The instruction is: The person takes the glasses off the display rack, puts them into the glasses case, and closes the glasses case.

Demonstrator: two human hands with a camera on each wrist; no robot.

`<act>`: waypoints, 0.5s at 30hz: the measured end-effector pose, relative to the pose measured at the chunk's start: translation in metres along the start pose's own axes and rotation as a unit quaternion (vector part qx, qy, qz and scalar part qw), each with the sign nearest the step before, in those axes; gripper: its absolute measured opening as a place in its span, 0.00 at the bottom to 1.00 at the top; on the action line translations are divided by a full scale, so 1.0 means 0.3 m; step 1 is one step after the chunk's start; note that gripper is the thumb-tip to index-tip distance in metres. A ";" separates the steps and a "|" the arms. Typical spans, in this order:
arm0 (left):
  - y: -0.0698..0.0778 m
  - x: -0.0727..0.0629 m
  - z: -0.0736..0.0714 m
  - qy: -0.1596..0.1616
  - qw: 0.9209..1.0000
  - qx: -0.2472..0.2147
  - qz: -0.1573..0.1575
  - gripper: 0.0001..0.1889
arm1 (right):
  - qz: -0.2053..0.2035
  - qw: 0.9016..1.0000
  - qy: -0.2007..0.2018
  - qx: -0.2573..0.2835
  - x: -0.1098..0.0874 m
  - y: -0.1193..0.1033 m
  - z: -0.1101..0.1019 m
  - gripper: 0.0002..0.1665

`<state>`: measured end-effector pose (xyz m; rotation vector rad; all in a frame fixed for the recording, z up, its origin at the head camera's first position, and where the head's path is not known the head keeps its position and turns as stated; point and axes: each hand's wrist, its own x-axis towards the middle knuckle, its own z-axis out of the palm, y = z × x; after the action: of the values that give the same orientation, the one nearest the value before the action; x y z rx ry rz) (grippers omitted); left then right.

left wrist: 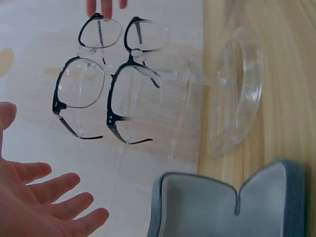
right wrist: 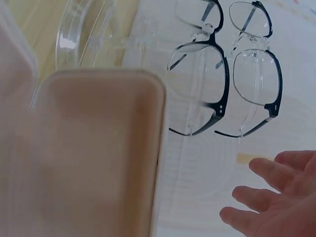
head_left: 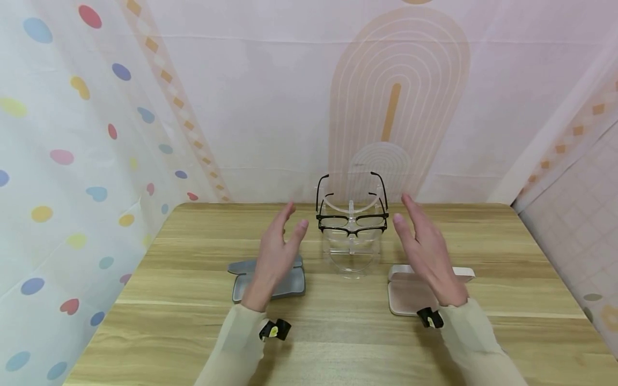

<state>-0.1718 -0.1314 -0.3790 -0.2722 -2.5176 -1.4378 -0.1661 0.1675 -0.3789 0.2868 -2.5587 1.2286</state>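
Observation:
Two pairs of black half-rim glasses sit one above the other on a clear display stand point(head_left: 351, 272). The upper glasses point(head_left: 333, 217) and the lower glasses point(head_left: 352, 232) face me, with their temples unfolded toward the back. My left hand point(head_left: 277, 249) is raised to the left of the stand, fingers extended and thumb apart. On the other side my right hand point(head_left: 427, 246) mirrors it, palm turned inward. Both hands hold nothing, and a gap shows between each hand and the glasses. In the left wrist view, fingertips of the right hand appear beyond the frames.
An opened grey glasses case point(head_left: 292, 283) lies under my left forearm. Beneath the right one lies an opened white case point(head_left: 402, 300) with a pinkish lining. The wooden table point(head_left: 347, 332) ends at a patterned curtain point(head_left: 270, 107) behind the stand.

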 end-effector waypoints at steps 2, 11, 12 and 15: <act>0.002 0.006 0.004 0.000 1.000 -0.028 -0.009 0.34 | 0.005 1.000 0.001 0.013 0.004 -0.004 0.006 0.39; 0.018 0.038 0.030 0.021 0.993 -0.107 -0.040 0.28 | 0.016 0.999 0.018 0.048 0.026 -0.016 0.026 0.36; 0.021 0.042 0.033 0.023 0.993 -0.112 -0.042 0.27 | 0.017 0.998 0.021 0.051 0.030 -0.016 0.027 0.35; 0.026 0.053 0.042 0.030 0.990 -0.126 -0.048 0.25 | 0.019 0.998 0.028 0.057 0.040 -0.019 0.030 0.34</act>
<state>-0.1862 -0.1159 -0.3742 -0.1505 -2.3300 -1.7761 -0.1772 0.1561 -0.3760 0.2256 -2.4629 1.3792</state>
